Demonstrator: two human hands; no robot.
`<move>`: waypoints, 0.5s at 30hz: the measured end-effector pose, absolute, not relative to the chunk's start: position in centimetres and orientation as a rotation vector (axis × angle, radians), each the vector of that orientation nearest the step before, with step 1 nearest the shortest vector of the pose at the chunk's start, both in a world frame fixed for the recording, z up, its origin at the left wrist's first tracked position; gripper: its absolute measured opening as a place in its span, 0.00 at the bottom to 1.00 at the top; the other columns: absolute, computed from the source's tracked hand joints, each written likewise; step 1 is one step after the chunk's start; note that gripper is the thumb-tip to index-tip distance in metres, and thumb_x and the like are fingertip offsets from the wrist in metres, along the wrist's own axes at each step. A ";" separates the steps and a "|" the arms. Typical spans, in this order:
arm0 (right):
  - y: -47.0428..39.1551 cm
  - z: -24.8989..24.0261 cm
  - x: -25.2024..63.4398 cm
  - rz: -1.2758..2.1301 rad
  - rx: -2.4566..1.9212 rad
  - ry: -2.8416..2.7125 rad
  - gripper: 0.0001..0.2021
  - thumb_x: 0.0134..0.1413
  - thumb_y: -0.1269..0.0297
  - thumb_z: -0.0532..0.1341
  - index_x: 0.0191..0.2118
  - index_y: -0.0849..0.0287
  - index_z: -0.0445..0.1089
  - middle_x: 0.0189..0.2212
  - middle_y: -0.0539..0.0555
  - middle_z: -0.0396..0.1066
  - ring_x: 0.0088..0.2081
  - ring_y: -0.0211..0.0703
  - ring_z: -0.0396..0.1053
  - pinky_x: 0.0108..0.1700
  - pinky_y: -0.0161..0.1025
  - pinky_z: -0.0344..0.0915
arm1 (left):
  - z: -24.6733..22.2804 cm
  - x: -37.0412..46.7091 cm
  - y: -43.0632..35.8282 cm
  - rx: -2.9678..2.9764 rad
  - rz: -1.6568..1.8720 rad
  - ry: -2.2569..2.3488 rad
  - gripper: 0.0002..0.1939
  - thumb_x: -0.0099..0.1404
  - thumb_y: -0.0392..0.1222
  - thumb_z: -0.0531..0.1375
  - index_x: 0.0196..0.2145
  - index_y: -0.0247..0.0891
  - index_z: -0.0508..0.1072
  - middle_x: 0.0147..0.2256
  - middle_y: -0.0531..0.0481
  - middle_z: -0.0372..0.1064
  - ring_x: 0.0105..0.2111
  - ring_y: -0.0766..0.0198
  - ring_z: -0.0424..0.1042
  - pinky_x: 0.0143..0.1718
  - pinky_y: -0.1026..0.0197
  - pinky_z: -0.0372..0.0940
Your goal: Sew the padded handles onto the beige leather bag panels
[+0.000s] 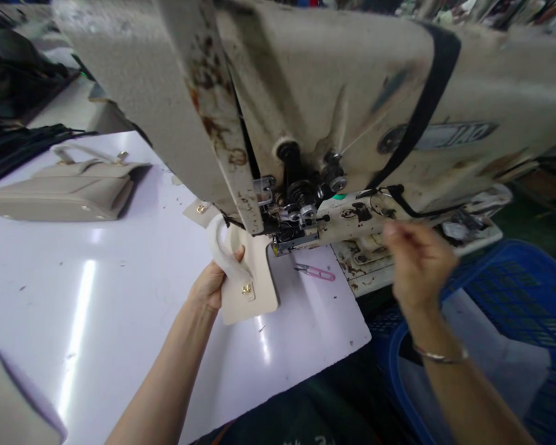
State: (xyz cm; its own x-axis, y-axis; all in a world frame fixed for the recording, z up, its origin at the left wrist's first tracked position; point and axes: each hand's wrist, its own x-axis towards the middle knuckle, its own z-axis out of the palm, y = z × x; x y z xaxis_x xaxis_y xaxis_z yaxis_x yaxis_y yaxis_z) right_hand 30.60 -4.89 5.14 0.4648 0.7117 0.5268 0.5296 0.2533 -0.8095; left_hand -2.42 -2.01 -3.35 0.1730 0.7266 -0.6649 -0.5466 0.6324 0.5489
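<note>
My left hand (213, 281) grips a cream bag panel (252, 306) by its edge and curved padded handle (222, 250), thumb on top. Gold hardware joins the handle to the panel. The panel's far edge lies beside the needle area (296, 232) of an industrial sewing machine (352, 74). Off to the right, above the blue basket's side, is my right hand (419, 266), slightly blurred, with fingers curled into a pinch. Whatever it may hold is too small to make out. Pink-handled thread snips (322, 272) lie on the table right of the panel.
A finished-looking beige handbag (69, 188) rests on its side on the white table (134, 321) at left. A blue plastic basket (505, 278) stands at right below the table. Another beige piece (9, 408) lies at the near left corner. Dark material (23, 148) is piled behind.
</note>
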 end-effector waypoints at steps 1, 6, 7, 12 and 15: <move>-5.4 3.4 28.2 0.436 -1.388 -1.247 0.13 0.55 0.55 0.66 0.35 0.61 0.79 0.30 0.56 0.76 0.32 0.42 0.72 0.36 0.38 0.67 | -3.6 -2.4 -2.0 0.200 0.913 1.072 0.19 0.59 0.39 0.68 0.48 0.32 0.74 0.29 0.42 0.80 0.26 0.52 0.79 0.35 0.53 0.79; -5.6 -1.1 17.9 1.104 -1.434 -1.333 0.26 0.60 0.43 0.58 0.24 0.61 0.77 0.20 0.52 0.71 0.24 0.38 0.66 0.26 0.34 0.59 | -4.6 -2.3 -2.2 0.213 0.872 1.014 0.18 0.59 0.40 0.68 0.46 0.32 0.75 0.30 0.41 0.80 0.28 0.50 0.80 0.33 0.54 0.79; -5.1 -1.2 16.8 1.140 -1.429 -1.338 0.27 0.59 0.42 0.59 0.23 0.61 0.77 0.19 0.51 0.70 0.24 0.37 0.66 0.26 0.33 0.57 | -4.7 -2.2 -2.3 0.216 0.859 0.993 0.18 0.60 0.41 0.67 0.47 0.32 0.75 0.31 0.41 0.80 0.30 0.49 0.80 0.34 0.54 0.79; -3.5 -1.6 14.6 1.256 -1.370 -1.208 0.22 0.56 0.43 0.61 0.30 0.59 0.80 0.26 0.53 0.76 0.29 0.42 0.70 0.28 0.34 0.61 | -5.0 -1.9 -2.8 0.282 0.862 0.971 0.21 0.62 0.44 0.66 0.50 0.32 0.74 0.37 0.38 0.80 0.37 0.47 0.80 0.37 0.54 0.78; -3.4 -2.4 14.2 1.257 -1.349 -1.149 0.21 0.56 0.45 0.61 0.31 0.58 0.80 0.25 0.52 0.75 0.28 0.44 0.70 0.27 0.35 0.61 | -4.2 -1.6 -3.2 0.473 0.965 0.981 0.22 0.61 0.42 0.67 0.52 0.33 0.73 0.42 0.39 0.79 0.38 0.52 0.80 0.38 0.58 0.78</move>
